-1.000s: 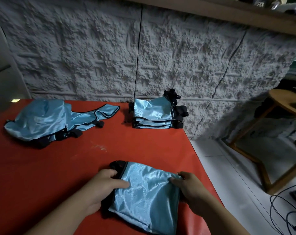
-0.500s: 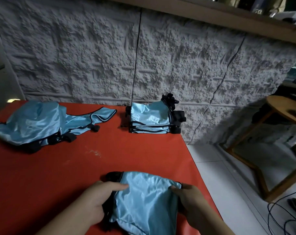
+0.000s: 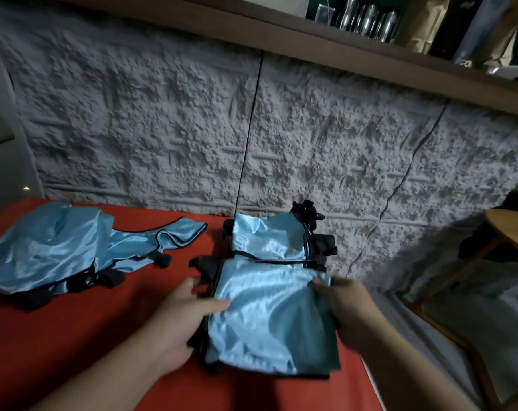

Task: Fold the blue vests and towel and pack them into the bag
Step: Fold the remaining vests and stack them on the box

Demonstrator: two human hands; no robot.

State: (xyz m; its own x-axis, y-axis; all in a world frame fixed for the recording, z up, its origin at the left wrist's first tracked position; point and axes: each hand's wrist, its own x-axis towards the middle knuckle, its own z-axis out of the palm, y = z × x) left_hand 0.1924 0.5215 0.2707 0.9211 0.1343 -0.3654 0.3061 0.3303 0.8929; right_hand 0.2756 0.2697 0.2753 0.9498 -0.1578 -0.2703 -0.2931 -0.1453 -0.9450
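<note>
- The left hand (image 3: 177, 318) holds the left edge of a folded blue vest (image 3: 269, 315), thumb laid across the top of the shiny cloth and the other fingers spread along and under its dark-trimmed side.
- The right hand (image 3: 346, 307) grips the vest's right edge, fingers curled round the upper right corner and pinching the cloth.
- The folded blue vest sits between the two hands, and its far edge overlaps the near side of the pile beyond; the picture is blurred, so I cannot tell whether it rests on the surface or is held just above it.
- Straight beyond the hands, a stack of folded vests (image 3: 269, 238) lies at the back of the red surface (image 3: 59, 336), against the rough grey wall (image 3: 163, 129); black straps stick out on the stack's right side.
- Well to the left of the left hand lies a loose heap of unfolded vests (image 3: 59, 250), crumpled, with black buckles and straps showing along its near edge.
- To the right of the right hand the surface ends, and farther off stands a round wooden table (image 3: 512, 235) on the floor.
- Above and beyond both hands a wooden shelf (image 3: 281, 34) runs along the wall, carrying shiny metal cans (image 3: 367, 20) and paper bags (image 3: 429, 22).
</note>
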